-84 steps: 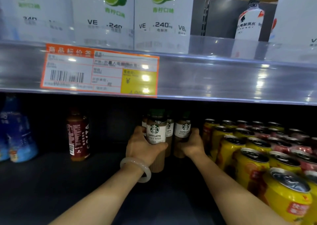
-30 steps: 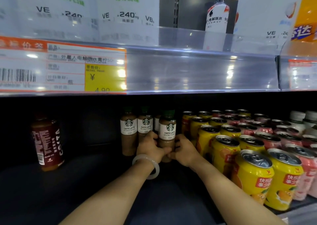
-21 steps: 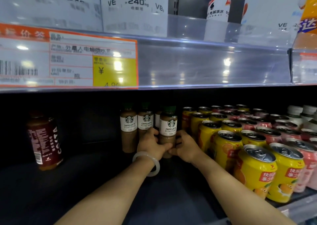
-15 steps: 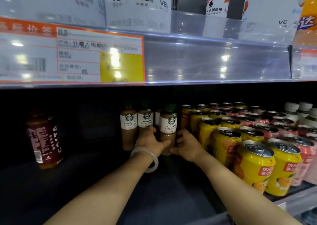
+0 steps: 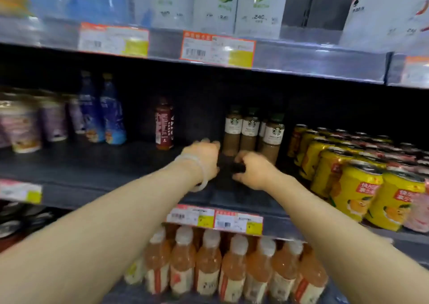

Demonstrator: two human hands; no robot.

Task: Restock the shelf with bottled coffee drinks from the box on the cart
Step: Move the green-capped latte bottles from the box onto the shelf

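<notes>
Both hands have come back off the bottles since half a second ago, and our view has pulled away to take in more of the shelving. We see the left hand [image 5: 204, 158], a pale translucent bangle [image 5: 201, 176] round its wrist, hovering above the dark grey shelf board [image 5: 92, 164] with fingers loosely curled and nothing in them. Our right hand [image 5: 251, 169] hangs just beside it, also loosely curled and holding nothing; the two hands are close but apart, with a dark gap between them.

Just behind the hands stand the small brown coffee bottles with white round-logo labels and dark green caps [image 5: 251, 132], upright in a tight cluster deep on the shelf, free of both hands. We count at least four, though motion blur makes the back ones hard to separate.

Left of that cluster, well apart, one dark red coffee bottle [image 5: 164, 125] stands alone. Further left are tall blue bottles [image 5: 104, 115]. To the right, rows of yellow drink cans with orange fruit on them [image 5: 355, 187] run front to back, beside pink cans at the frame's edge.

On the shelf above we see white cartons printed with green limes [image 5: 236, 4], and orange-bordered price tags [image 5: 218, 48] on its rail. Below, plastic bottles of orange-pink drink with white caps [image 5: 209, 264] line up.
</notes>
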